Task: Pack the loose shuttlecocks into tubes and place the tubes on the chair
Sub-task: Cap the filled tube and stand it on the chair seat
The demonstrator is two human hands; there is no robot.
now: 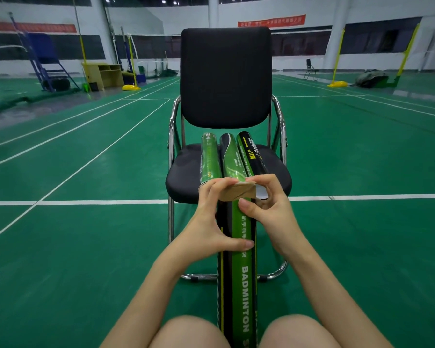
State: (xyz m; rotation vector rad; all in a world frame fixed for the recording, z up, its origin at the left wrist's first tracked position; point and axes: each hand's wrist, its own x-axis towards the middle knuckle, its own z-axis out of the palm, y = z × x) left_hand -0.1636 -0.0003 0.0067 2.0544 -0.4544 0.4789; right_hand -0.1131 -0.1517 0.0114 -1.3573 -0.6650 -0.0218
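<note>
We held tall green-black cardboard shuttlecock tube [239, 267] upright between knees; left hand [211, 217] and right hand [269, 209] each pinched its top rim. Black padded chair [225, 76] stood directly ahead.

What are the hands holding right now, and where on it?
Both hands, left hand and right hand, grip the upright tube near its open top.

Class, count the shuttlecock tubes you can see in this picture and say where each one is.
4: three lie side by side on the chair seat, left, middle, right; one tube stands between the knees.
</note>
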